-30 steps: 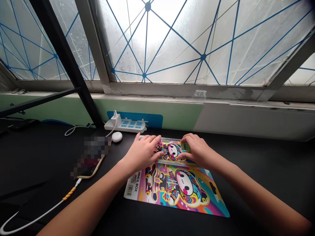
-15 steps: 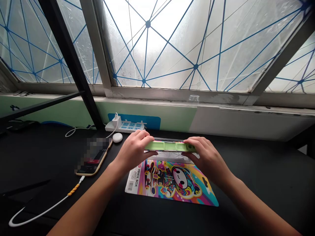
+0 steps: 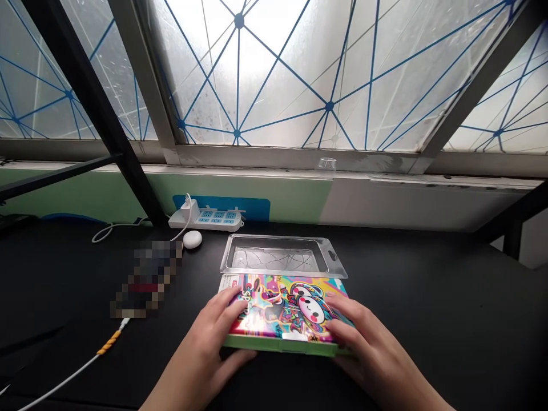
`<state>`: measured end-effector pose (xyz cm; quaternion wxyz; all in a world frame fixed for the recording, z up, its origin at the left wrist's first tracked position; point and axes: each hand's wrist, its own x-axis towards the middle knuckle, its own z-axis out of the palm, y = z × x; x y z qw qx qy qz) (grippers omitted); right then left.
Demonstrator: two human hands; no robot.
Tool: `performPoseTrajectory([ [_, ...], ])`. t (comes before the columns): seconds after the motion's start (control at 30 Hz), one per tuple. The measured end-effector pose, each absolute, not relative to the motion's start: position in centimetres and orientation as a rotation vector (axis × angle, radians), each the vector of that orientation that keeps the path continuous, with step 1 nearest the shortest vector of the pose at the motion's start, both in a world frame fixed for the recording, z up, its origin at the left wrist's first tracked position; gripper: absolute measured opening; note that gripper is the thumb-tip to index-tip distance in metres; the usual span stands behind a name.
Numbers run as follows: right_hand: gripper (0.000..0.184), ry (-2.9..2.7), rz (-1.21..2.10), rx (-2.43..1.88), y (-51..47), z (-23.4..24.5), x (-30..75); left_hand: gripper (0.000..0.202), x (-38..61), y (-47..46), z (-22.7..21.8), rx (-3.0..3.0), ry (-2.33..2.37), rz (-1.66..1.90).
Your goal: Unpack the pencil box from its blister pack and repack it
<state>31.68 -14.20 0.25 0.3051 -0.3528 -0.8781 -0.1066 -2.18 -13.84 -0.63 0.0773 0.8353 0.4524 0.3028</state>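
A green pencil box (image 3: 280,322) with a bright cartoon lid lies on the black desk near me. My left hand (image 3: 214,337) grips its left end, thumb under the near edge and fingers on the lid. My right hand (image 3: 368,342) holds the right end in the same way. The box rests over a printed backing card (image 3: 229,281), of which only the far edge shows. Behind it lies the empty clear plastic blister tray (image 3: 280,257).
A phone (image 3: 141,282) on a white cable (image 3: 72,371) lies at the left. Farther back are a white power strip (image 3: 208,218) and a small white round object (image 3: 192,239). A black frame post (image 3: 92,108) rises at the left below the windows.
The pencil box was lifted out of the clear tray, tipped on edge, then brought towards me and laid flat on the card. The tray now lies empty behind it.
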Motion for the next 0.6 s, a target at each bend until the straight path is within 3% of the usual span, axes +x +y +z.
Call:
performPoseTrajectory([
  [0.17, 0.052, -2.359, -0.095, -1.091, -14.2, -0.4, 32.7, 0.073, -2.7, -13.9, -0.5, 2.238, 1.458, 0.783],
  [0.4, 0.059, -2.332, 0.143, -1.2, -13.7, 0.3, 34.5, 0.09, -2.6, -13.6, -1.0, 2.16, 1.431, 0.851],
  [0.6, 0.046, -2.244, 0.342, -1.257, -12.3, 2.1, 34.6, 0.103, -2.3, -13.6, -0.5, 2.047, 1.447, 0.86],
])
